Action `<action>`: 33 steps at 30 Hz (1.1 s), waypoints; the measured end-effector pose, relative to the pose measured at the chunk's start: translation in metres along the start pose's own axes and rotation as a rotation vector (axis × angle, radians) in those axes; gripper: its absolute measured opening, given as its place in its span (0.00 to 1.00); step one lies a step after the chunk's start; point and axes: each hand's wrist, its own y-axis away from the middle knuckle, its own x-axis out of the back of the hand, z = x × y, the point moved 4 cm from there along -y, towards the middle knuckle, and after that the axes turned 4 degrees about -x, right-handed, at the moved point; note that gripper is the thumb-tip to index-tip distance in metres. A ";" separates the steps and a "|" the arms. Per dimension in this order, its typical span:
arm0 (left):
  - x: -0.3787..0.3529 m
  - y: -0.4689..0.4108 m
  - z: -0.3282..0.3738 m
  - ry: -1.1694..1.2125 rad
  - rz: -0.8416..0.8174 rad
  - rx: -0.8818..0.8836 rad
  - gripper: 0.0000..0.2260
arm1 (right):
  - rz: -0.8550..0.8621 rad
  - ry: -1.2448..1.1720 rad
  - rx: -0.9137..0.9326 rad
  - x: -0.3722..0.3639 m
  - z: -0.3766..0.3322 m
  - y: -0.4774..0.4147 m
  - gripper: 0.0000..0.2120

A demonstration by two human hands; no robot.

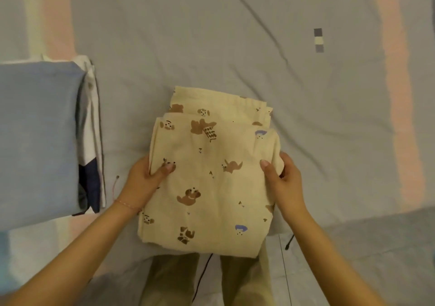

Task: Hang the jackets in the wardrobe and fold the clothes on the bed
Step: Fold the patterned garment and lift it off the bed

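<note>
Below me the bed (235,46) fills nearly all I can see, covered by a grey-blue sheet (164,35) with soft wrinkles. Pale pink bands (400,94) run along it at either side, and a small checked patch (318,40) sits to the right. The light is dim and warm.

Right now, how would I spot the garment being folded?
Look at the grey bedsheet; near its front edge lies a folded cream cotton garment, gripped by the left hand and right hand. Unlike the plain blue folded stack beside it, it has brown animal prints.
</note>
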 end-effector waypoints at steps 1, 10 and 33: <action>0.000 -0.003 0.010 0.002 0.032 -0.058 0.12 | 0.040 0.005 0.068 0.003 -0.011 -0.002 0.06; -0.029 -0.068 0.000 -0.082 0.140 -0.059 0.06 | 0.224 -0.071 -0.243 -0.018 0.018 -0.079 0.21; -0.028 -0.048 -0.026 -0.233 0.391 0.062 0.27 | 0.195 -0.062 -0.166 -0.038 0.027 -0.037 0.28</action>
